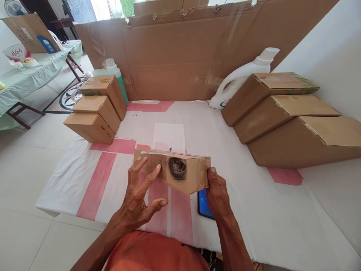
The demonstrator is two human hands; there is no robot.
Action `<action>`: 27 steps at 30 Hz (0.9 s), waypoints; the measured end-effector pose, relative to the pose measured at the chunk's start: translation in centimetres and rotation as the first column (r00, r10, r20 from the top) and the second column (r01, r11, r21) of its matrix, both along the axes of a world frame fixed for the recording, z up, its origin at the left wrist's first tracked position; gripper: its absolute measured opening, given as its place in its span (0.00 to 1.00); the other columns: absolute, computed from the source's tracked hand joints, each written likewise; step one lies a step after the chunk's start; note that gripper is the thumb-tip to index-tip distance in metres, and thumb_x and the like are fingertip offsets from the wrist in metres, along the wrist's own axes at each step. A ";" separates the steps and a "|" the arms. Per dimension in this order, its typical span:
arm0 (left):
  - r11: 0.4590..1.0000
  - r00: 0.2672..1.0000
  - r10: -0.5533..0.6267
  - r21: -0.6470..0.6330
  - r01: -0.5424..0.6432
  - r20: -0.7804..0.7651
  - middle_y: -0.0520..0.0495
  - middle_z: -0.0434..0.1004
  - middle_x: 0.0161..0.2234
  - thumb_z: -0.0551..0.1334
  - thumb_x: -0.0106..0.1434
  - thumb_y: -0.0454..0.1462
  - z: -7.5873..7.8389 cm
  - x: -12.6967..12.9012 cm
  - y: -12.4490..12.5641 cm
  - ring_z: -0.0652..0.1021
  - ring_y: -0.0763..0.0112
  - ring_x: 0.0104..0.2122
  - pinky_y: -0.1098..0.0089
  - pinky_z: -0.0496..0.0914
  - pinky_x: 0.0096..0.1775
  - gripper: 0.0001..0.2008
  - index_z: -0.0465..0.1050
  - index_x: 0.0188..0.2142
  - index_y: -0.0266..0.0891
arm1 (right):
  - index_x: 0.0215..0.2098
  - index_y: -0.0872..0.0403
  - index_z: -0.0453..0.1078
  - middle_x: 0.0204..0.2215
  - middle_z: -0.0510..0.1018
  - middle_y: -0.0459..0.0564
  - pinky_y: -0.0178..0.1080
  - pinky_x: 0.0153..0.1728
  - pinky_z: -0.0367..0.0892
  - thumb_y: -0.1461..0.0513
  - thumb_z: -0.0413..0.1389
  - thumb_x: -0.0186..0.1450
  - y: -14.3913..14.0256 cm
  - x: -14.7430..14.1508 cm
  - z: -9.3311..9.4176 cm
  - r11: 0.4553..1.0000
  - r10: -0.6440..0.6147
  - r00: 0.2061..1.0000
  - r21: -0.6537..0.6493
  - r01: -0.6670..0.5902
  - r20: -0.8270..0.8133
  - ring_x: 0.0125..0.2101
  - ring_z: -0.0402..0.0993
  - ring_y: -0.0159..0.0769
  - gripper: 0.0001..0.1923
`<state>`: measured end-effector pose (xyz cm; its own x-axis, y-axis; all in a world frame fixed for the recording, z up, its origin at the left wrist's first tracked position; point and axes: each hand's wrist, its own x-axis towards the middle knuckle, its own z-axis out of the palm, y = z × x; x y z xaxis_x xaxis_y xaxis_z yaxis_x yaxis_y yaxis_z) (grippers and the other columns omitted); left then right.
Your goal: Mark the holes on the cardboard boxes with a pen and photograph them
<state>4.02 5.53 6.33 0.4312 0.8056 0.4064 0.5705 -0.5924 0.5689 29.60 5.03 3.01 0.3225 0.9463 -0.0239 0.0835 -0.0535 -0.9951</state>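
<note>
A small cardboard box [180, 171] with a dark smudge on its near face is held just above the white and pink cloth [84, 177]. My right hand [216, 190] grips its right end. My left hand [139, 195] rests spread against the box's left part, with the fingertips touching its near face. Partly hidden below my right hand, a phone [203, 205] with a blue screen lies on the cloth.
Three stacked brown boxes [97, 109] stand at the left, with a green bottle [113, 71] behind them. Three larger boxes [284, 113] lean at the right beside a white jug [242, 75]. A cardboard wall [180, 56] closes the back. A covered table [31, 71] stands far left.
</note>
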 end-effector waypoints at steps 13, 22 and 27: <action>0.980 0.996 0.069 -0.191 -0.056 0.059 0.39 0.68 0.62 0.57 0.75 0.51 -0.8 0.5 9.8 0.68 0.53 0.63 0.49 0.64 0.65 0.27 0.63 0.69 0.49 | 0.60 0.46 0.70 0.55 0.78 0.55 0.44 0.42 0.76 0.38 0.50 0.72 2.1 -3.2 -0.1 0.970 0.240 0.962 0.007 -0.242 -0.129 0.52 0.76 0.47 0.30; 0.879 0.988 0.046 -0.477 0.029 0.145 0.40 0.71 0.62 0.53 0.75 0.55 1.4 -0.9 9.2 0.73 0.53 0.59 0.51 0.70 0.57 0.27 0.62 0.68 0.52 | 0.78 0.45 0.36 0.72 0.61 0.58 0.56 0.67 0.62 0.39 0.62 0.65 5.0 -8.0 -0.3 0.991 0.131 0.917 0.031 -0.129 -0.378 0.69 0.62 0.51 0.57; 0.936 0.996 0.042 -0.351 -0.011 0.079 0.43 0.73 0.52 0.57 0.76 0.48 0.7 -1.0 3.1 0.75 0.60 0.49 0.57 0.71 0.52 0.22 0.62 0.67 0.52 | 0.78 0.46 0.41 0.74 0.58 0.57 0.55 0.70 0.57 0.38 0.65 0.61 2.7 -7.8 -1.2 0.975 0.151 0.869 -0.074 -0.210 -0.471 0.72 0.56 0.52 0.59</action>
<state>3.05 8.63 7.01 0.3841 0.9140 0.1307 0.5245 -0.3326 0.7838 21.76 7.68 1.86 0.0709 0.9673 -0.2434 -0.3621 -0.2024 -0.9099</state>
